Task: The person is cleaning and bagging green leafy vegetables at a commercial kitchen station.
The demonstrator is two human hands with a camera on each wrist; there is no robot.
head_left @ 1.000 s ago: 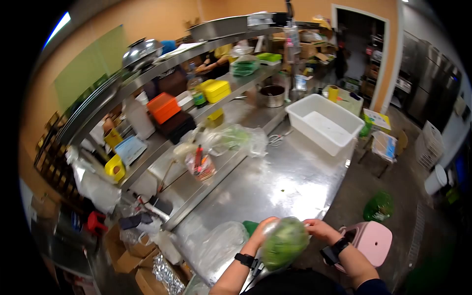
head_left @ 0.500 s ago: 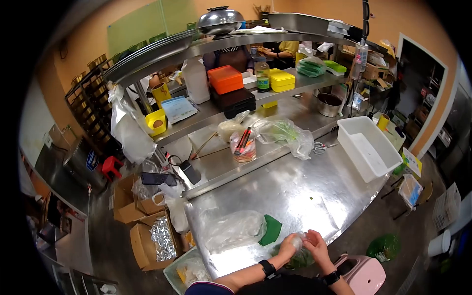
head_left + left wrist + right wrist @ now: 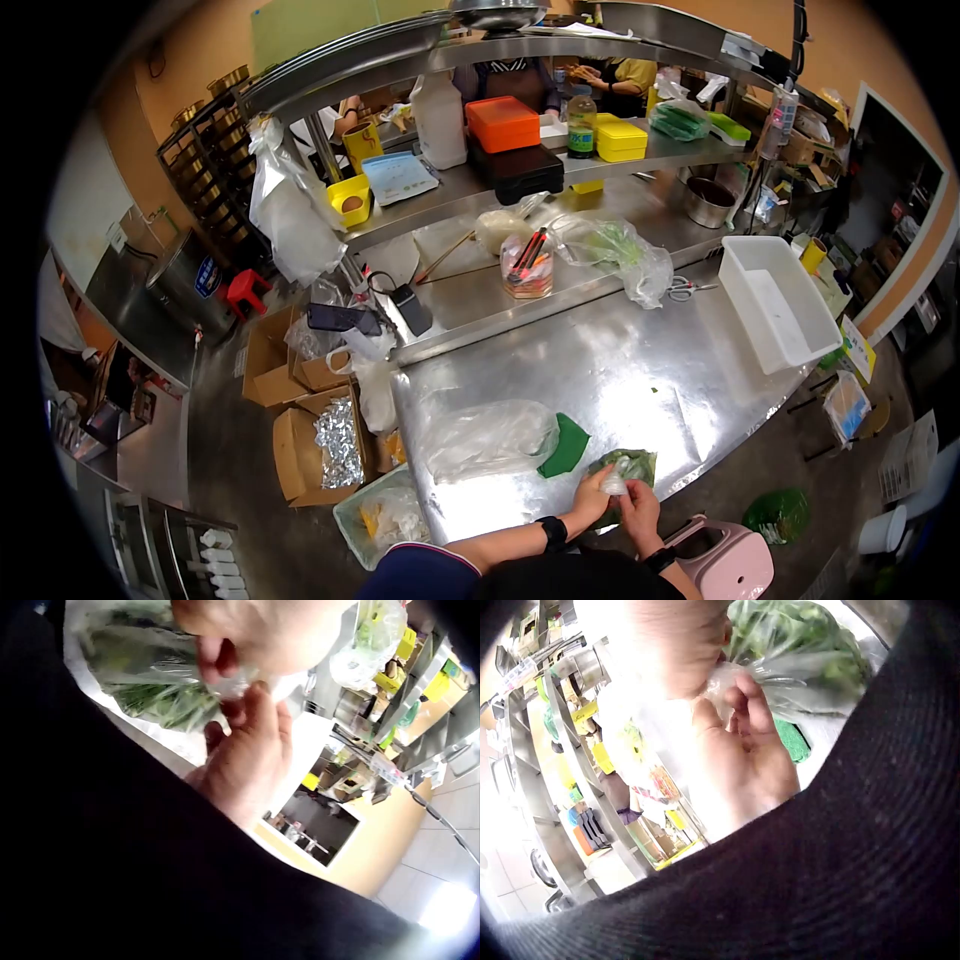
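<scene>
A clear plastic bag of leafy greens (image 3: pixel 640 465) rests low at the table's near edge, in front of the body. My left hand (image 3: pixel 588 497) grips its gathered neck. The right hand (image 3: pixel 640 515) pinches the plastic at the same spot, fingers curled close against the left ones. In the left wrist view, long green stems show through the bag (image 3: pixel 161 701) beside the two hands. Broad leaves fill the bag (image 3: pixel 802 645) in the right wrist view, and its twisted neck runs in between the fingers.
A crumpled clear plastic bag (image 3: pixel 490 440) and a green piece (image 3: pixel 566 446) lie left of the hands. A white tub (image 3: pixel 775 310) stands at the table's right end, near scissors (image 3: pixel 690 288). A pink stool (image 3: pixel 725 560) is on the floor at right.
The bag of greens, earlier held up in front of the body, has come down toward the table. Both hands have closed together at its neck. The head view has swung left.
</scene>
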